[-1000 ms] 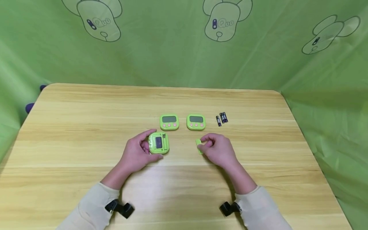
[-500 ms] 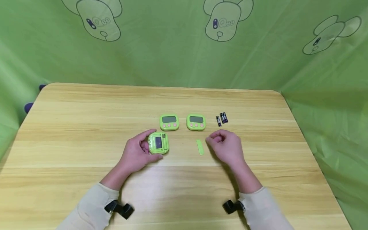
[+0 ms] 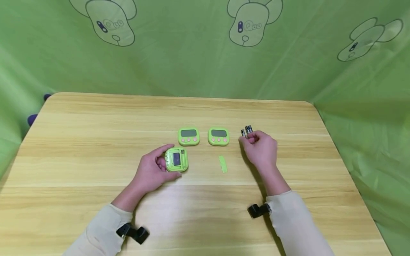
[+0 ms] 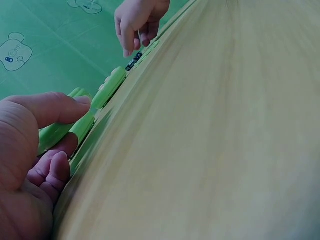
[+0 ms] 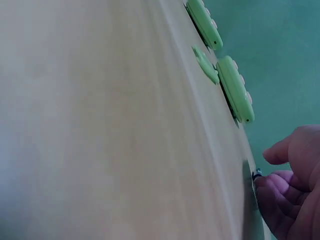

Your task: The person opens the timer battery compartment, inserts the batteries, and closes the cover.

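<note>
My left hand (image 3: 152,171) grips a light-green digital timer (image 3: 177,159) by its edges, back side up, with the battery compartment uncovered. In the left wrist view, the thumb lies along one edge of that timer (image 4: 54,134). My right hand (image 3: 263,151) is over the small black batteries (image 3: 250,128), partly hiding them from the head camera. Seen from the right wrist, its thumb and fingers stand apart, and one battery (image 5: 257,174) shows right at the fingertips. A slim green battery cover (image 3: 223,164) lies on the table between the hands.
Two more green timers, a left one (image 3: 188,136) and a right one (image 3: 219,136), lie face up behind the hands, each with a grey screen and pink buttons. The wooden table (image 3: 198,213) meets a green curtain (image 3: 179,67) at its back and sides.
My right hand has let go of the battery cover, leaving it on the table, and moved right and away from me to the batteries. The left hand with its timer stays in place.
</note>
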The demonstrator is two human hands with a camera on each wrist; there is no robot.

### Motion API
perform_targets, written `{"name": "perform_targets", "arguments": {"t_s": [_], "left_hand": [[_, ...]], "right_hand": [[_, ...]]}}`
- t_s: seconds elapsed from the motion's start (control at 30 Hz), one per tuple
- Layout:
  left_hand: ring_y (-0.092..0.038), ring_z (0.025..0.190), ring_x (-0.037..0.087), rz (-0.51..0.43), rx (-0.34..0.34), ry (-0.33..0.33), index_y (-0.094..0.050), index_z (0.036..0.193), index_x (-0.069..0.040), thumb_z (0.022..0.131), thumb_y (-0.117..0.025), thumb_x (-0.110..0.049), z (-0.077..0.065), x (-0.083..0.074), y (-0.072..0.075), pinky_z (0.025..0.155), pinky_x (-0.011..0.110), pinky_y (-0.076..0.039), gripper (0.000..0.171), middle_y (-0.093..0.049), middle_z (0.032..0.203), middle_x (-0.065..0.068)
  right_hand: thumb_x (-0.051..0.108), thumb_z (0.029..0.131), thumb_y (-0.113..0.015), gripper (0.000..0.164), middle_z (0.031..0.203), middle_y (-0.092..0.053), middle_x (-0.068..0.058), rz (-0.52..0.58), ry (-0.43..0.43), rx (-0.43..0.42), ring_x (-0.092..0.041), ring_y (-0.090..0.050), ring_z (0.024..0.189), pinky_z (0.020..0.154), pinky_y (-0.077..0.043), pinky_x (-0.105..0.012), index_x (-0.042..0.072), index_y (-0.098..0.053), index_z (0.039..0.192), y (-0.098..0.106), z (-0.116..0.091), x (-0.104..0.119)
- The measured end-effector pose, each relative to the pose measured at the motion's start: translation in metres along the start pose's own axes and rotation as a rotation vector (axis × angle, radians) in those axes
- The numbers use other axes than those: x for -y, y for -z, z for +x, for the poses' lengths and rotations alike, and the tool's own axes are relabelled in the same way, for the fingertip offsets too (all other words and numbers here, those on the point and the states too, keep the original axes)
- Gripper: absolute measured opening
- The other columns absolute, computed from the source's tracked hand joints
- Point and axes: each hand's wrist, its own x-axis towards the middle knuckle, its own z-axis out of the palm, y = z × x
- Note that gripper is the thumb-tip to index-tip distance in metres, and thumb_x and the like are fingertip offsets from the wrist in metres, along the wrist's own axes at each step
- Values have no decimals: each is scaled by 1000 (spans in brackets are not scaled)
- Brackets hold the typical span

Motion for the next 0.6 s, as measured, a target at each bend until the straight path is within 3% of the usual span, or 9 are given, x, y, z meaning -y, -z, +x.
{"name": "perform_targets", "arguments": {"t_s": [0.27, 0.6], "left_hand": [[-54, 61, 19, 4, 4, 1, -57, 139, -7, 60, -96, -6, 0, -2, 1, 52, 28, -49, 88, -57, 70, 4], [-54, 62, 19, -27, 9, 6, -57, 139, -6, 60, -96, -5, -1, -2, 0, 53, 26, -48, 88, -57, 70, 5]], "right_hand": [[32, 89, -74, 25, 77, -67, -6, -83, -49, 62, -25, -61, 73, 71, -47, -40, 7, -71, 88, -4, 9, 2], [25, 87, -67, 18, 70, -64, -3, -117, -14, 48, -25, -59, 69, 65, -44, -38, 9, -69, 80, -5, 5, 4]]}}
